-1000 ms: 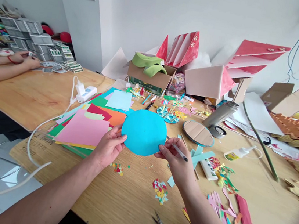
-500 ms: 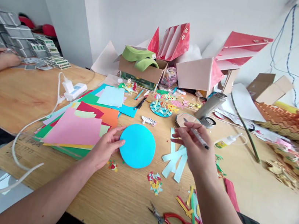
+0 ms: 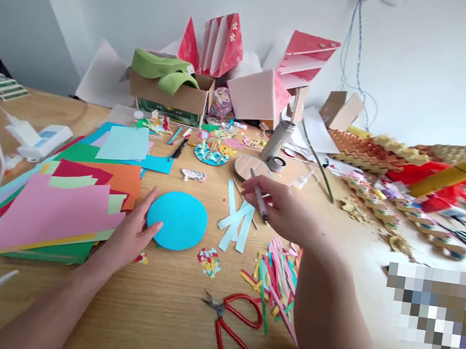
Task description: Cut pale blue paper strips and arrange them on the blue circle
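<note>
My left hand (image 3: 131,235) grips the left edge of a bright blue paper circle (image 3: 177,220), thumb on top. The circle lies low over the wooden table. Closed around a grey pen (image 3: 260,200), my right hand (image 3: 284,208) hovers above pale blue paper strips (image 3: 234,224); the pen slants, with one end up by the fingertips. Just beyond is a round cardboard disc (image 3: 245,167). Small paper scraps (image 3: 208,262) lie near the circle, and red-handled scissors (image 3: 220,309) rest toward the table's front edge.
Stacked coloured paper (image 3: 55,207) spreads at the left beside a white power strip (image 3: 50,143). A decorated disc (image 3: 212,155), a metal flask (image 3: 279,140) and black tape (image 3: 276,164) stand farther back. Cut paper strips (image 3: 279,279) lie by my right forearm. Boxes (image 3: 170,96) line the wall.
The view has swung right, showing more of the table's right side. My right hand has tilted over, pen still in it, and the blue circle now looks flatter to the table.
</note>
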`<state>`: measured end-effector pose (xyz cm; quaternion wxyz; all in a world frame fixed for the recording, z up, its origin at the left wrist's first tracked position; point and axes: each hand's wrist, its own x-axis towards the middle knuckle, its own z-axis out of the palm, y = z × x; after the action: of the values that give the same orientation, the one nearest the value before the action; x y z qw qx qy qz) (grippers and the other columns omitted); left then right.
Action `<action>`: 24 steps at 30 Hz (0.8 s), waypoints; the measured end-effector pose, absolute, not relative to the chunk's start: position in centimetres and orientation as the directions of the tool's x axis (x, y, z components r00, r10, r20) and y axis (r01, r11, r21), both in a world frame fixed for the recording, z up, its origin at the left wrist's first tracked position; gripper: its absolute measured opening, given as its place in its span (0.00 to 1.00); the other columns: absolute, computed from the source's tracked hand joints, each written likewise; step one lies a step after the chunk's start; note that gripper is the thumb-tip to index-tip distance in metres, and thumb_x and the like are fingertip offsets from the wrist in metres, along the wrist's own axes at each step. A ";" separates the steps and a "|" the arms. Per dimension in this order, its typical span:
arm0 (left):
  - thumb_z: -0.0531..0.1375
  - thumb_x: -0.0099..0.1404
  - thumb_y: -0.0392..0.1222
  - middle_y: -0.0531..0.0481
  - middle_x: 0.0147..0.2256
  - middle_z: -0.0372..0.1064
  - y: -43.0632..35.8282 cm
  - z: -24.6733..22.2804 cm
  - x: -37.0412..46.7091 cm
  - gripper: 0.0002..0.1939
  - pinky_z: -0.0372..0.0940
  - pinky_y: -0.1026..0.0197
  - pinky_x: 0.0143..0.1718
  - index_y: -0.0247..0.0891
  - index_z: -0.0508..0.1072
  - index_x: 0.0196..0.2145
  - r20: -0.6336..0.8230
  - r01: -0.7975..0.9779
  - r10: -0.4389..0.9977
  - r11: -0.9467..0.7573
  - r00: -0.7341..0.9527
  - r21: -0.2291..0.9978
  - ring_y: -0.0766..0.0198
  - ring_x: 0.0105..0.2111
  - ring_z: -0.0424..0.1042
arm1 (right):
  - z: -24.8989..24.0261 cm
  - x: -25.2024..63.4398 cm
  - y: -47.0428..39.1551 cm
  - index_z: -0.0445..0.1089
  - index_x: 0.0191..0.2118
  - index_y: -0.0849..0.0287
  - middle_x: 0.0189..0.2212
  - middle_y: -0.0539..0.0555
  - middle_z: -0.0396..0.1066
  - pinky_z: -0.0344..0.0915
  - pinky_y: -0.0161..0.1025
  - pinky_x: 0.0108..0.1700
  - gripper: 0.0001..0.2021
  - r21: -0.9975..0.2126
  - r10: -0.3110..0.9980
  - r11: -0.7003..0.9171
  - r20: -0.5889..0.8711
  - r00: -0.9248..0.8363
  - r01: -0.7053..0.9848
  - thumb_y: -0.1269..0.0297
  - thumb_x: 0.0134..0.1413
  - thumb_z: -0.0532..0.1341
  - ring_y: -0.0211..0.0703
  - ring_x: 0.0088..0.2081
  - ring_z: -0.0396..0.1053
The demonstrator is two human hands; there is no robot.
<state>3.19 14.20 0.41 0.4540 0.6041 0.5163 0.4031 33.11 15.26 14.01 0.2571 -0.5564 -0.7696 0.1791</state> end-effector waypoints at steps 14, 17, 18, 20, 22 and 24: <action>0.55 0.64 0.54 0.42 0.67 0.49 13.9 0.5 3.4 0.32 0.50 0.43 0.64 0.44 0.57 0.63 0.182 0.548 0.960 -0.271 0.213 0.791 0.48 0.67 0.48 | 8.9 35.5 10.1 0.71 0.45 0.63 0.38 0.60 0.76 0.64 0.39 0.39 0.16 0.123 0.899 0.310 -0.360 -0.248 0.943 0.81 0.55 0.52 0.51 0.41 0.75; 0.55 0.64 0.53 0.40 0.64 0.55 14.0 0.6 3.5 0.30 0.51 0.44 0.64 0.42 0.60 0.61 0.234 0.559 0.947 -0.318 0.218 0.766 0.49 0.65 0.53 | 7.8 34.7 9.2 0.70 0.45 0.63 0.40 0.62 0.74 0.64 0.40 0.37 0.16 0.172 0.904 0.289 -0.373 -0.209 0.942 0.83 0.55 0.52 0.52 0.44 0.74; 0.55 0.64 0.52 0.40 0.64 0.56 14.0 0.7 3.4 0.29 0.52 0.44 0.64 0.43 0.60 0.61 0.240 0.558 0.945 -0.325 0.222 0.763 0.49 0.64 0.54 | 7.7 34.4 9.1 0.69 0.45 0.63 0.40 0.63 0.74 0.64 0.40 0.38 0.16 0.188 0.907 0.288 -0.369 -0.204 0.939 0.83 0.56 0.52 0.53 0.44 0.73; 0.56 0.64 0.51 0.40 0.62 0.58 14.0 0.9 3.4 0.28 0.54 0.44 0.63 0.42 0.61 0.60 0.238 0.554 0.946 -0.323 0.222 0.767 0.49 0.63 0.57 | 7.6 34.0 9.0 0.69 0.44 0.64 0.40 0.63 0.74 0.64 0.41 0.39 0.15 0.221 0.914 0.286 -0.356 -0.196 0.932 0.82 0.56 0.51 0.55 0.44 0.73; 0.56 0.64 0.51 0.38 0.61 0.60 14.0 1.2 3.4 0.28 0.55 0.45 0.62 0.40 0.62 0.60 0.227 0.552 0.951 -0.307 0.210 0.775 0.48 0.62 0.58 | 7.6 33.7 8.9 0.69 0.45 0.64 0.40 0.63 0.73 0.64 0.42 0.40 0.15 0.248 0.921 0.279 -0.341 -0.186 0.928 0.82 0.57 0.51 0.56 0.45 0.72; 0.56 0.63 0.50 0.37 0.60 0.61 14.0 1.4 3.5 0.28 0.56 0.45 0.61 0.37 0.64 0.59 0.223 0.551 0.956 -0.292 0.190 0.782 0.46 0.61 0.60 | 7.4 33.7 8.8 0.69 0.45 0.64 0.40 0.63 0.73 0.64 0.43 0.41 0.15 0.265 0.924 0.281 -0.334 -0.186 0.922 0.82 0.57 0.51 0.56 0.45 0.72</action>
<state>3.54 13.95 1.40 0.2811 0.7184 0.5246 0.3602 33.70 8.83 7.40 -0.2186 -0.5995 -0.7700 -0.0018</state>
